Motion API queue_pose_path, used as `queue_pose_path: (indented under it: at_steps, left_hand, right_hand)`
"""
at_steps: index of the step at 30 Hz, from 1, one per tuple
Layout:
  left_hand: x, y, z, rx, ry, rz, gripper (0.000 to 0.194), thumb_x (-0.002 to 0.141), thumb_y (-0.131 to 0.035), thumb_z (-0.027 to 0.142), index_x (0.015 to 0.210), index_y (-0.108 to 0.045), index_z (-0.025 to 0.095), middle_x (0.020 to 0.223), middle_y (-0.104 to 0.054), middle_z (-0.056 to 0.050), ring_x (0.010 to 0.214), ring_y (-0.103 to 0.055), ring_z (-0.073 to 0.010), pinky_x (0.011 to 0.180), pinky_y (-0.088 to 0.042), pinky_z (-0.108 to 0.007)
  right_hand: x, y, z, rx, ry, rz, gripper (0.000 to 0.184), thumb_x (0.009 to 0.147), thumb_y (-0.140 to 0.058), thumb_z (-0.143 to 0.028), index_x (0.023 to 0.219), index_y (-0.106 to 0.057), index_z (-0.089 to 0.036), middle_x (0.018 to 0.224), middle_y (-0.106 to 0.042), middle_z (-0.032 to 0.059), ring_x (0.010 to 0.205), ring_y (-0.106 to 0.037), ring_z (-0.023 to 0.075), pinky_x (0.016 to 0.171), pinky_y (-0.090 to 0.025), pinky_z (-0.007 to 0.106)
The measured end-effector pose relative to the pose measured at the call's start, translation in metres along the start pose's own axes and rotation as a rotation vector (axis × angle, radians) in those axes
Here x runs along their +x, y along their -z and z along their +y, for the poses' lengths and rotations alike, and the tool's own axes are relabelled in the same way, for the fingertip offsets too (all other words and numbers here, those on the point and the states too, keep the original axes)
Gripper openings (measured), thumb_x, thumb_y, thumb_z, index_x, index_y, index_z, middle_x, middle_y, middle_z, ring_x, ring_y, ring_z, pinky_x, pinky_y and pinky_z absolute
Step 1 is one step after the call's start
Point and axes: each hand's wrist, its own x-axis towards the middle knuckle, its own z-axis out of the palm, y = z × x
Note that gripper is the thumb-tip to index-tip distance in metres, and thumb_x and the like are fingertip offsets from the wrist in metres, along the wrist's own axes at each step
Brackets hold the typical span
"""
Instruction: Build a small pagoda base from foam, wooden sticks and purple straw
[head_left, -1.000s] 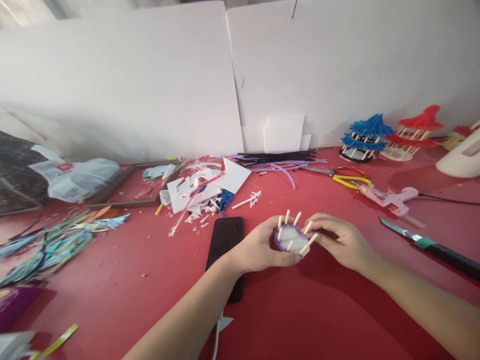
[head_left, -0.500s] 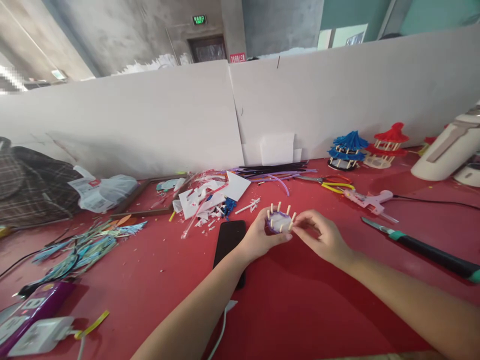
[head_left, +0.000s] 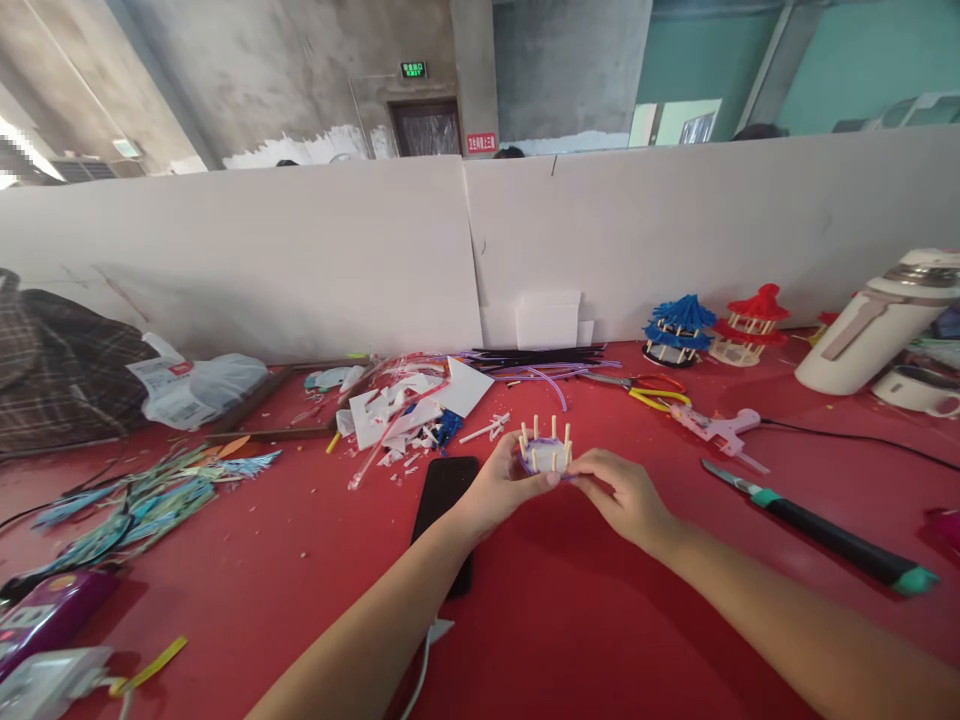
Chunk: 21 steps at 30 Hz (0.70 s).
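Over the red table, my left hand is closed around the left side of a small round model base. Several short wooden pegs stand upright around its pale disc, and a purple pipe cleaner edges it. My right hand pinches at the right edge, where a bit of purple shows by the fingertips; the exact grip is partly hidden. Beneath my left forearm lies a black phone.
Paper scraps and pipe cleaners lie behind the hands. To the right are pliers, a pink glue gun, a utility knife, blue and red pagoda models, and a white flask.
The base is tipped more level, its pegs now more upright. My right fingers have moved from a peg at the right down to the base's lower right edge. The camera view has shifted slightly.
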Motion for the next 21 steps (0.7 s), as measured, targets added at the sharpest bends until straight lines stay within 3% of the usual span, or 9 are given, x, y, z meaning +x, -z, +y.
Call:
queue_pose_path:
  at_steps: [4, 9, 11, 13, 16, 18, 21]
  left_hand:
    - [0.0, 0.001, 0.001, -0.054, 0.038, -0.019, 0.056, 0.059, -0.087, 0.024, 0.101, -0.05, 0.019, 0.09, -0.066, -0.001, 0.085, -0.064, -0.0153, 0.086, -0.046, -0.032]
    - [-0.002, -0.002, 0.007, -0.078, 0.09, -0.025, 0.067, 0.055, -0.088, 0.021, 0.112, -0.053, 0.019, 0.097, -0.068, -0.003, 0.087, -0.065, -0.0171, 0.087, -0.046, -0.033]
    - [-0.003, -0.004, 0.01, -0.074, 0.101, -0.002, 0.068, 0.054, -0.089, 0.02, 0.113, -0.054, 0.018, 0.097, -0.068, -0.004, 0.087, -0.065, -0.0177, 0.086, -0.046, -0.033]
    - [-0.004, -0.004, 0.011, -0.069, 0.105, 0.032, 0.066, 0.055, -0.088, 0.021, 0.111, -0.054, 0.018, 0.097, -0.068, -0.004, 0.087, -0.066, -0.0176, 0.084, -0.047, -0.032]
    - [-0.003, -0.002, 0.01, -0.06, 0.108, 0.081, 0.063, 0.058, -0.087, 0.023, 0.111, -0.052, 0.02, 0.097, -0.068, -0.004, 0.085, -0.065, -0.0167, 0.076, -0.048, -0.028]
    - [-0.002, -0.001, 0.008, -0.05, 0.116, 0.115, 0.064, 0.06, -0.086, 0.024, 0.112, -0.05, 0.02, 0.097, -0.066, -0.004, 0.081, -0.064, -0.0158, 0.067, -0.048, -0.026]
    - [-0.002, 0.0, 0.006, -0.042, 0.123, 0.177, 0.063, 0.061, -0.084, 0.023, 0.113, -0.049, 0.019, 0.097, -0.065, -0.005, 0.079, -0.062, -0.0151, 0.06, -0.047, -0.023]
  right_hand:
    - [0.0, 0.002, -0.005, 0.021, 0.014, -0.03, 0.011, 0.091, -0.053, -0.02, 0.094, -0.064, -0.021, 0.083, -0.068, 0.0049, 0.077, -0.065, 0.0155, 0.07, -0.054, 0.028]
    - [-0.002, -0.001, -0.009, 0.039, -0.015, -0.063, 0.011, 0.09, -0.052, -0.019, 0.095, -0.063, -0.021, 0.083, -0.068, 0.0041, 0.075, -0.065, 0.015, 0.069, -0.054, 0.027]
    - [0.002, 0.007, -0.009, 0.029, -0.019, -0.079, 0.011, 0.089, -0.054, -0.019, 0.096, -0.062, -0.022, 0.084, -0.068, 0.0036, 0.077, -0.066, 0.0153, 0.07, -0.054, 0.027]
    - [0.007, 0.03, -0.006, -0.061, -0.059, -0.048, 0.009, 0.087, -0.057, -0.022, 0.095, -0.062, -0.022, 0.087, -0.069, 0.0038, 0.079, -0.066, 0.0167, 0.072, -0.053, 0.029]
    - [0.012, 0.088, 0.014, -0.34, -0.291, 0.172, 0.01, 0.086, -0.06, -0.028, 0.095, -0.062, -0.024, 0.091, -0.071, 0.0069, 0.082, -0.067, 0.0209, 0.075, -0.052, 0.034]
    - [0.007, 0.132, 0.041, -0.458, -0.508, 0.175, 0.017, 0.082, -0.062, -0.018, 0.098, -0.064, -0.024, 0.097, -0.073, 0.0097, 0.082, -0.069, 0.0214, 0.07, -0.05, 0.034]
    - [-0.013, 0.179, 0.094, -0.594, -0.65, 0.061, 0.038, 0.072, -0.056, 0.002, 0.097, -0.069, -0.023, 0.101, -0.073, 0.0141, 0.082, -0.07, 0.0231, 0.065, -0.046, 0.037]
